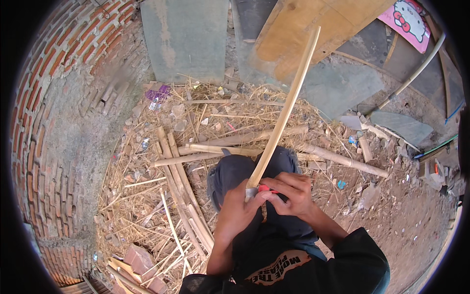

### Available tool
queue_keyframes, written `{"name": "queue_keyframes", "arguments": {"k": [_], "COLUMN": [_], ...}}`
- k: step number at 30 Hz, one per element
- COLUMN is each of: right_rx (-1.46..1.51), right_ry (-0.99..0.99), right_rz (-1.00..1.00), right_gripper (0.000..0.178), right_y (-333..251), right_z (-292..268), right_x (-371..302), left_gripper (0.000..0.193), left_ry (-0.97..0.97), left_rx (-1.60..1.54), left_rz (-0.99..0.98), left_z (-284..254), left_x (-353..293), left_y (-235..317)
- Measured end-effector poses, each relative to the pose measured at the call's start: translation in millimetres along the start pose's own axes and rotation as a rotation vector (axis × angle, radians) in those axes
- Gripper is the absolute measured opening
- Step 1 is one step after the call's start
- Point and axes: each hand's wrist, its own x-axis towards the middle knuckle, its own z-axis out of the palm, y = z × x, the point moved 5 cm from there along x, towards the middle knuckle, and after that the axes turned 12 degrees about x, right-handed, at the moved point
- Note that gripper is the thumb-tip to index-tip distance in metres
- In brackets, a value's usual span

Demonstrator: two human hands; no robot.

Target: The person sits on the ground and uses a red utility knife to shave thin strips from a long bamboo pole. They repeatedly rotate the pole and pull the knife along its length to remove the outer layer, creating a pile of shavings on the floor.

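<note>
A long pale bamboo strip rises from my hands and leans away to the upper right, its far end near a tan board. Its lower end is in the closed grip of my left hand, above my knees. A greyish patch shows at that end; I cannot tell whether it is part of the strip or a separate piece. My right hand is closed, thumb and fingers round a small red object right beside the strip's lower end. Most of that object is hidden by the fingers. Both hands meet closely there.
Split bamboo pieces lie on the ground to my left. Bamboo poles lie in front and to the right, among straw and rubble. A brick wall stands left. Grey panels and a tan board lean at the far side.
</note>
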Motion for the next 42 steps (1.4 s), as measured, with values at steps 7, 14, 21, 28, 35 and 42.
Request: {"name": "queue_keyframes", "arguments": {"k": [7, 14, 21, 28, 35, 42], "right_rx": [-0.056, -0.096, -0.273, -0.231, -0.242, -0.324], "right_ry": [-0.009, -0.019, 0.484, 0.349, 0.466, 0.761], "right_rz": [-0.022, -0.051, 0.198, 0.142, 0.155, 0.444], "right_gripper": [0.032, 0.028, 0.019, 0.021, 0.021, 0.032], "right_y": [2, 0, 52, 60, 89, 173], "right_z": [-4, -6, -100, -106, -128, -220], "right_x": [0, 2, 31, 38, 45, 46], "left_gripper": [0.040, 0.043, 0.049, 0.049, 0.046, 0.049], "left_ry": [0.020, 0.033, -0.138, -0.112, -0.153, -0.154], "left_rx": [0.019, 0.096, 0.227, 0.257, 0.276, 0.303], "left_rz": [0.021, -0.025, -0.128, -0.175, -0.211, -0.314], "left_z": [1, -3, 30, 11, 9, -2], "left_x": [-4, -8, -43, -42, -56, -75], "left_y": [-2, 1, -22, -14, -29, -47]}}
